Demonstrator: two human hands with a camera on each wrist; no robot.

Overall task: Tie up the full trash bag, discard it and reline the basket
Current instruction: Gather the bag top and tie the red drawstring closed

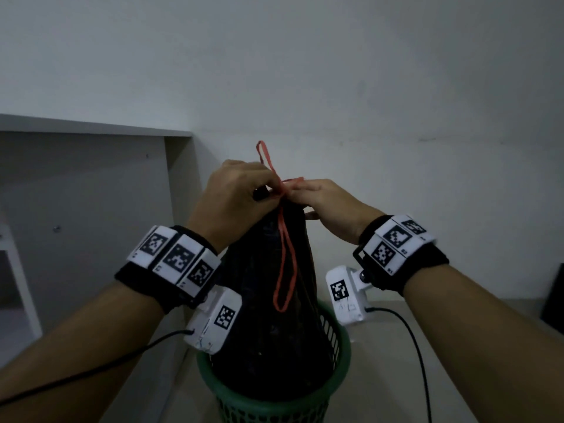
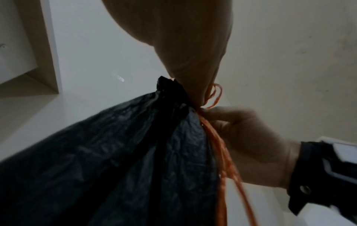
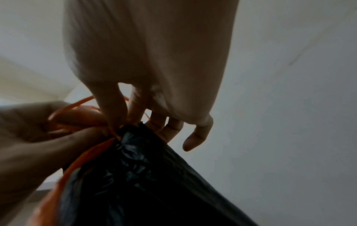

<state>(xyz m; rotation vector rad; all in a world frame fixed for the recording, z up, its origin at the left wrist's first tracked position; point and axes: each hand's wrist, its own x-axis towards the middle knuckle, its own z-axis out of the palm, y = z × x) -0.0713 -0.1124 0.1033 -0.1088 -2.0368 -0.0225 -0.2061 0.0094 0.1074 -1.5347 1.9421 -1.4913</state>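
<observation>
A full black trash bag stands pulled up out of a green mesh basket, its neck gathered. An orange drawstring crosses at the neck, one loop sticking up, another hanging down the bag's front. My left hand pinches the drawstring at the neck from the left. My right hand pinches it from the right. In the left wrist view the bag and drawstring fill the lower half. In the right wrist view my right hand's fingers press at the bag neck; its outer fingers hang loose.
A grey-white cabinet side stands at the left, close to the basket. A plain wall rises behind. A pale floor lies to the right, with a dark object at the far right edge. Black cables trail from both wrist cameras.
</observation>
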